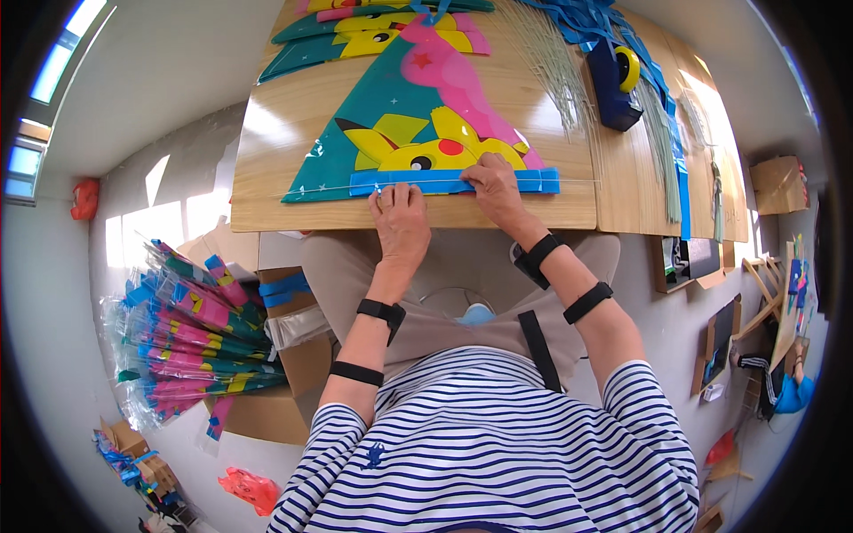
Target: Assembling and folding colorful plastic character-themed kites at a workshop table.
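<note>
A triangular kite sheet (391,98) in green and pink, printed with a yellow cartoon figure, lies flat with its wide side toward me. Along that side runs a blue strip (537,181), and a thin pale rod (313,190) stretches lengthwise over it, sticking out past both ends. My left hand (402,224) has its bent fingertips pressed down on the strip, left of its middle, at the table's front edge. Further right, my right hand (497,188) pinches the strip and rod between thumb and fingers, over the lower part of the printed figure.
More folded kite sheets (311,55) are stacked at the far left of the wooden table (267,169). A tape dispenser (613,89), bundles of thin rods (555,75) and blue strips (569,18) lie right. Left below, a cardboard box (267,416) holds many wrapped kites (195,342). A co-worker (791,391) is far right.
</note>
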### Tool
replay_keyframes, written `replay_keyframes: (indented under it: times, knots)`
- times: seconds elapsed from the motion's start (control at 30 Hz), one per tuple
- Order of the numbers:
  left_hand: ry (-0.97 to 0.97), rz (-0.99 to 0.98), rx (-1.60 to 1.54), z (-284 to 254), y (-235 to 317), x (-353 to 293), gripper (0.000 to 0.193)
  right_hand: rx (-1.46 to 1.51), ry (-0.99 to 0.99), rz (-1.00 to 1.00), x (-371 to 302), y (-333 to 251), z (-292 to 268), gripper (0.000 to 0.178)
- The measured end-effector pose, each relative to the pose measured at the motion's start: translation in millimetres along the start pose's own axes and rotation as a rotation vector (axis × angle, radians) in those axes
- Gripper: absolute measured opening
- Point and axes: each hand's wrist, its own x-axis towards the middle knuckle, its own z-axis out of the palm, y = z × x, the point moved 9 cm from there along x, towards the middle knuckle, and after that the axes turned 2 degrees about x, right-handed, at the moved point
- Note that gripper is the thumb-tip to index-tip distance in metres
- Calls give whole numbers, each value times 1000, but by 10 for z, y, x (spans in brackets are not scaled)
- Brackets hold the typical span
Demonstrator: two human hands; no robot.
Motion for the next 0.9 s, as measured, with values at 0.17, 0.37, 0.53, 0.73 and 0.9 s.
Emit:
replay_keyframes:
  times: [0.17,0.37,0.53,0.73,0.9]
  knots:
    - [21,0,-34,-24,17,2,27,-65,13,-18,-40,45,-10,11]
    - [27,-23,-35,-33,6,-12,26,-132,-10,-24,-54,5,-17,16]
    - [-23,-39,19,24,-20,-29,33,-166,-25,-36,-46,5,-9,17]
    - [-42,-49,3,92,-45,-51,35,-161,-41,-31,-32,13,-13,17]
    - [-54,-59,-22,100,-56,-57,32,-151,-33,4,-24,24,-17,16]
